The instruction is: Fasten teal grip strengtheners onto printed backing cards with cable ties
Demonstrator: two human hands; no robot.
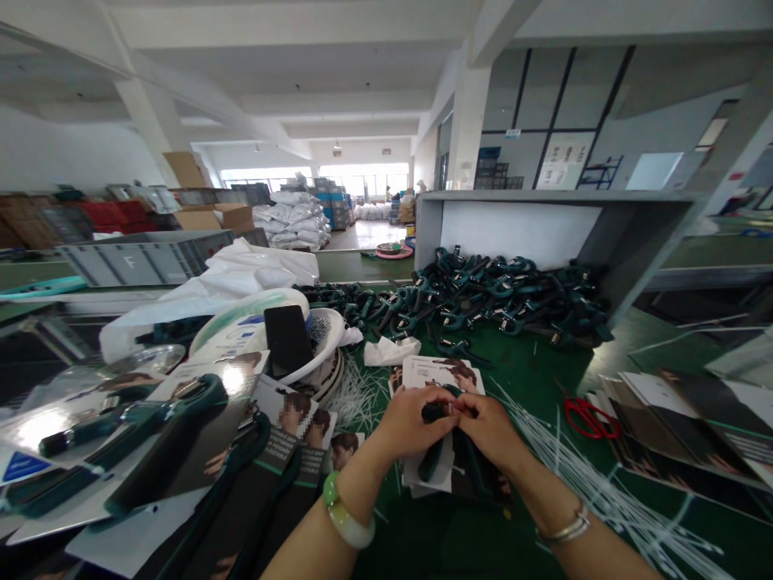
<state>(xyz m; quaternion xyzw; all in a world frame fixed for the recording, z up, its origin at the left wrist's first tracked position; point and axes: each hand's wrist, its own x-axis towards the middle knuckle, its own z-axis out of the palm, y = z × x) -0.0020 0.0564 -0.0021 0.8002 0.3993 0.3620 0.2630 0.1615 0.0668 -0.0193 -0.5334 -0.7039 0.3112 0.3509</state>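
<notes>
My left hand (pixel 411 423) and my right hand (pixel 489 427) meet over a printed backing card (pixel 436 372) lying on the green table. Both pinch the top of a dark teal hand-grip exerciser (pixel 436 459) that rests on the card, its handles pointing toward me. A green bangle sits on my left wrist and a thin silver bracelet on my right. Fingers hide the exact spot where they touch the exerciser.
A big heap of teal hand grips (pixel 483 302) lies at the back. Packaged grips on cards (pixel 150 451) pile up at left, with a phone (pixel 287 340) on a white bowl. Red scissors (pixel 589 417) and white cable ties (pixel 580 475) lie at right beside card stacks (pixel 694 427).
</notes>
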